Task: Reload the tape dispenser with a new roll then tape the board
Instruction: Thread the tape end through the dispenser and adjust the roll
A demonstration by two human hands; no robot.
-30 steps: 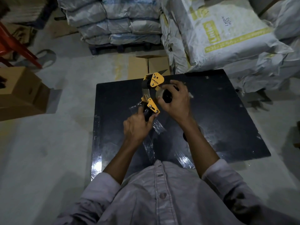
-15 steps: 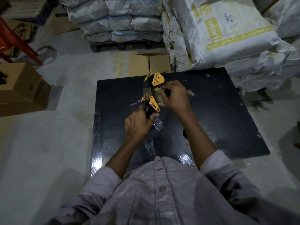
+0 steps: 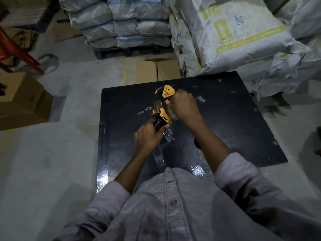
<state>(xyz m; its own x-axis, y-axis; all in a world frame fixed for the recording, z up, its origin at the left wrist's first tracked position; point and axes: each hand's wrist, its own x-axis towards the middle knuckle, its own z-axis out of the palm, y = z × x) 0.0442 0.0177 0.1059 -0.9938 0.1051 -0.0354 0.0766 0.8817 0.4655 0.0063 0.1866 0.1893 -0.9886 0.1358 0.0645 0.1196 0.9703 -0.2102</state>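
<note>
A yellow and black tape dispenser (image 3: 163,105) is held above a black board (image 3: 234,122) that lies on the floor. My left hand (image 3: 148,136) is closed around the dispenser's black handle. My right hand (image 3: 185,106) is closed at the dispenser's right side, over the spot where the roll sits; a pale bit of tape roll (image 3: 171,113) shows under the fingers, the rest is hidden. Strips of clear tape (image 3: 160,157) are stuck on the board near me.
Stacked grey sacks (image 3: 125,23) and big white sacks (image 3: 243,32) stand behind the board. Cardboard boxes (image 3: 156,70) lie at the board's far edge, and another box (image 3: 22,100) is at the left. A red metal frame (image 3: 15,49) is at far left. A dark object (image 3: 197,143) lies under my right forearm.
My right hand has slid closer over the dispenser's side, covering the dark core that showed before. The left hand keeps its hold on the handle.
</note>
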